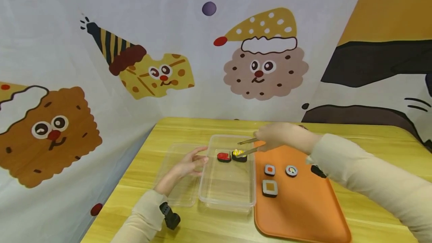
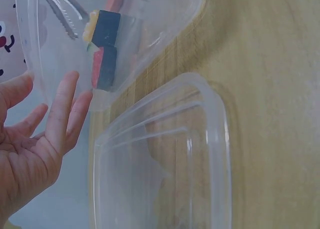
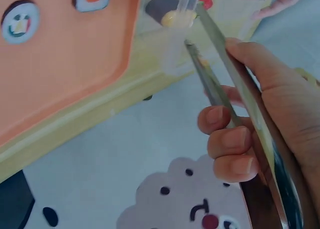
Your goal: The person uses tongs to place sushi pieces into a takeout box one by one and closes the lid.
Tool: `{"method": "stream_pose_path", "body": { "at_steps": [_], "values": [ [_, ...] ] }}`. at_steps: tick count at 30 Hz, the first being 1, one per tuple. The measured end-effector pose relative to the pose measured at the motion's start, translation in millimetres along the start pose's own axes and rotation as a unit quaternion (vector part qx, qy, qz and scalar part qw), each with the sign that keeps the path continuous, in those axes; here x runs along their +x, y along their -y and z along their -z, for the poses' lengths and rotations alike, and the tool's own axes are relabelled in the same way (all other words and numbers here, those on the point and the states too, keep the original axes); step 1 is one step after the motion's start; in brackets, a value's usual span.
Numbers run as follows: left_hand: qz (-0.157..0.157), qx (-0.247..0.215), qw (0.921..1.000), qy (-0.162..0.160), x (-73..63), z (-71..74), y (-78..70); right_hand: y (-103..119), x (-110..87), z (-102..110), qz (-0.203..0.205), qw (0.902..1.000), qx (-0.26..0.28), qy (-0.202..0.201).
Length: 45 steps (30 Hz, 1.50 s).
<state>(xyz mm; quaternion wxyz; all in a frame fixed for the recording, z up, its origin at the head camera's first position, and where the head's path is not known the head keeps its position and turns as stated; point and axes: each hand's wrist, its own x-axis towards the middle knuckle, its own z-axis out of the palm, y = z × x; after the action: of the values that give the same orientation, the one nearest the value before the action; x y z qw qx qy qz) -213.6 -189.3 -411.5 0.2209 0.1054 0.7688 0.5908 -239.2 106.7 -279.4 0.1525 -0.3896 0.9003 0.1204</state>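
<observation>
My right hand (image 1: 275, 138) grips metal tongs (image 3: 225, 54), their two arms apart, over a clear plastic box (image 1: 226, 201). Below the tips, a sushi piece with yellow topping (image 1: 239, 156) sits inside the box. Beside it is a sushi piece with red topping (image 1: 224, 157). At the box's left side is my left hand (image 1: 189, 164), fingers spread and loosely bent. In the left wrist view the fingertips (image 2: 72, 79) are close to the box wall; whether they touch it I cannot tell.
An orange tray (image 1: 303, 213) lies right of the box, bearing a sushi roll with an orange-red centre (image 1: 269, 170), a round roll (image 1: 291, 171) and a larger square one (image 1: 270, 188). A clear lid (image 1: 180, 194) lies left of the box. Behind the wooden table (image 1: 141, 168) hangs a cartoon-printed cloth (image 1: 189, 111).
</observation>
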Motion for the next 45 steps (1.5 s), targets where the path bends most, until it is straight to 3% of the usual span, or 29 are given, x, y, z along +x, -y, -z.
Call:
{"method": "stream_pose_path", "body": {
  "at_steps": [7,18,27,37,45],
  "values": [
    [0.007,-0.003,1.0000,-0.006,0.5,-0.8,0.8,-20,-23.2,-12,0.023,0.9964,0.013,-0.080],
    [0.017,-0.006,0.9997,-0.013,-0.9,-0.8,-1.7,-46,-75.1,-31,-0.013,0.9860,0.099,-0.133],
    [0.024,-0.001,0.9996,-0.013,-2.0,-0.6,-5.4,-60,-89.8,-62,-0.024,0.9832,0.152,-0.099],
    [0.030,-0.006,0.9994,-0.016,-3.2,-2.6,-5.6,-60,-91.2,-94,-0.026,0.9774,0.199,-0.065],
    [0.026,-0.007,0.9996,-0.011,-2.6,-2.2,-6.1,-58,-90.9,-115,0.011,0.9733,0.216,-0.078]
  ]
}}
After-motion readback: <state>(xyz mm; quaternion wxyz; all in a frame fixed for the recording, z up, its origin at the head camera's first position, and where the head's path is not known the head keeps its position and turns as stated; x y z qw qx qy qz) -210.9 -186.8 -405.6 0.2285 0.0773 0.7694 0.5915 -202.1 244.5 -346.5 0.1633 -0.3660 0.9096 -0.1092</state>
